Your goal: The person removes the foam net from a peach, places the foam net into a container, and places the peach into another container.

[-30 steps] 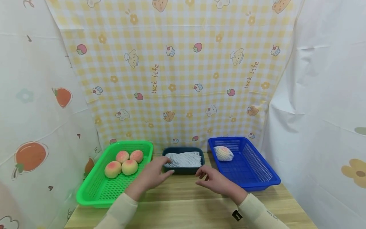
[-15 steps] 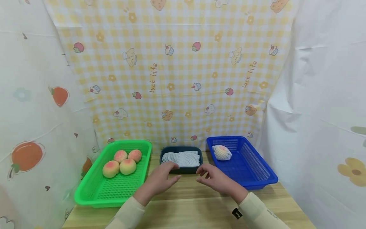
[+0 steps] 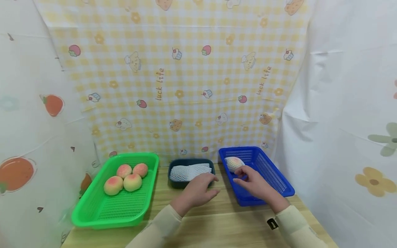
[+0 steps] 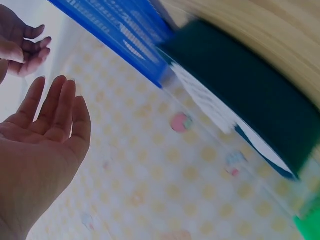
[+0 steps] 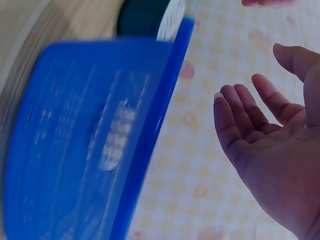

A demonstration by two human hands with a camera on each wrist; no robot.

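Note:
In the head view my left hand hovers in front of the dark green tray, covering its right front corner; nothing is in its relaxed fingers. My right hand is above the left side of the blue basket, close to a peach in a white foam net lying in that basket's back left corner. Both wrist views show loosely bent fingers holding nothing. White foam nets lie flat inside the dark tray.
At the left stands a green basket with several uncovered peaches grouped toward its back. All three containers rest on a wooden table, before a yellow checked cloth.
My left hand has moved right, from the tray's left side to its right front. The right hand has shifted right, over the blue basket. The head view has turned slightly right.

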